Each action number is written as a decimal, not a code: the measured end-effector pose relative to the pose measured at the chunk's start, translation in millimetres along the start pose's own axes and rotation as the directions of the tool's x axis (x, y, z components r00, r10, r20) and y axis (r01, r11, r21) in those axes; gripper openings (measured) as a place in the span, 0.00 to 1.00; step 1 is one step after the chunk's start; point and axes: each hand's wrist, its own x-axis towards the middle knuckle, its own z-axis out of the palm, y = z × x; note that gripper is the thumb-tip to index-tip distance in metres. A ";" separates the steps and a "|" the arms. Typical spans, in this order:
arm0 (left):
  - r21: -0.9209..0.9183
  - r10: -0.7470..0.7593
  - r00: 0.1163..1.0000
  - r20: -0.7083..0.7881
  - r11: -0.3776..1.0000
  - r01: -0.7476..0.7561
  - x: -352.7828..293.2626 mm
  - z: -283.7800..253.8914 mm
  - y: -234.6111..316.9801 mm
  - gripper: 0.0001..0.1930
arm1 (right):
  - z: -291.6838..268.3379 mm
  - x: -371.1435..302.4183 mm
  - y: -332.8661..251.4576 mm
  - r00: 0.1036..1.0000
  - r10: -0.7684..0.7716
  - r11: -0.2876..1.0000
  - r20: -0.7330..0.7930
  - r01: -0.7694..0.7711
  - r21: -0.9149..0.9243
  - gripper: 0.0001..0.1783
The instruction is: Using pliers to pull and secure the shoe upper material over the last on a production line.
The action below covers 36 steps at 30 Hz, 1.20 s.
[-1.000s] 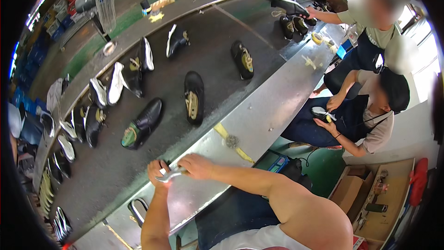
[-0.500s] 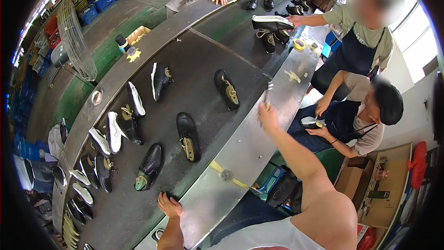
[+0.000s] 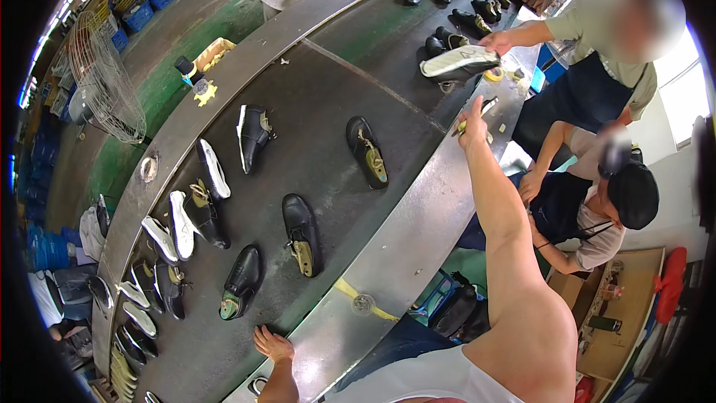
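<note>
My right arm stretches forward across the metal ledge. My right hand [image 3: 473, 127] is closed on a slim tool [image 3: 488, 104] with a yellowish handle and a pale tip; its kind is too small to tell. Just beyond it, a co-worker's hand [image 3: 496, 42] holds out a black shoe with a white sole [image 3: 457, 62]. My left hand [image 3: 274, 345] lies with fingers apart at the near edge of the dark work surface [image 3: 313, 134], holding nothing. Closest to it is a black shoe [image 3: 242, 280]; another black shoe [image 3: 302, 233] is to its right, and a third [image 3: 367, 151] farther off.
White-soled shoes [image 3: 181, 224] and other black shoes line the far left edge. A second co-worker [image 3: 563, 201] sits close to my right arm. Yellow tape and a round metal fitting [image 3: 363, 304] mark the metal ledge. Across the table stand a small box [image 3: 216, 52] and a large fan [image 3: 104, 78].
My right hand has reached farther away and to the right with the tool, toward the co-worker's shoe. That shoe has come lower and nearer. My left hand stays at the edge.
</note>
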 end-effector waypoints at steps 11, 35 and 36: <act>-0.129 -0.362 0.917 0.169 0.914 0.385 8.8 -37.8 46.9 0.24 | -13.3 74.3 -50.1 0.956 -0.293 0.954 0.024 0.294 -0.055 0.25; -0.948 0.262 0.911 0.319 0.072 0.311 -32.2 -173.7 130.1 0.43 | -53.0 -400.2 145.6 0.092 0.869 0.424 0.486 0.368 -0.827 0.36; -0.946 0.250 0.913 0.322 0.127 0.299 -35.5 -180.9 125.6 0.42 | -59.4 -427.0 161.7 -0.074 0.838 0.515 0.541 0.436 -0.738 0.34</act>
